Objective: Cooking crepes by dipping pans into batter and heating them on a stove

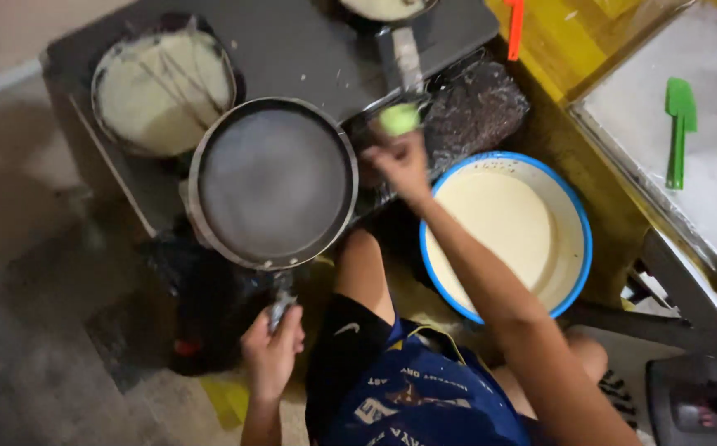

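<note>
Nearest the camera, a blue garment (424,405) with pale printed lettering and a dark sleeve bearing a small white mark is seen at the bottom edge. The left hand (272,351) is closed in a fist around the handle (281,307) of a round dark frying pan (273,182); the handle runs up from the fist to the pan's near rim, so the pan lies directly beyond the grip, its dull grey inner face turned to the camera. To the left of that hand a dark bag-like mass (197,314) with a small red spot is seen on the floor, and a yellow patch (224,400) lies beside the wrist.

The right hand (401,163) is stretched forward, its fingers pinched on a small light green object (399,119) just above the fingertips; what that object is cannot be told. Just right of the forearm stands a white bowl with a blue rim (583,239), filled with pale batter.

Farther off, a dark flat stove top (292,49) carries a round pan with pale contents (163,84) at its left and another pan (389,10) at the top edge. A crinkled dark foil sheet (478,103) lies beside the green object. On the right, a green spatula (679,128) rests on a pale tray (622,107), and an orange-red tool (514,26) lies on a yellow surface (556,49).
</note>
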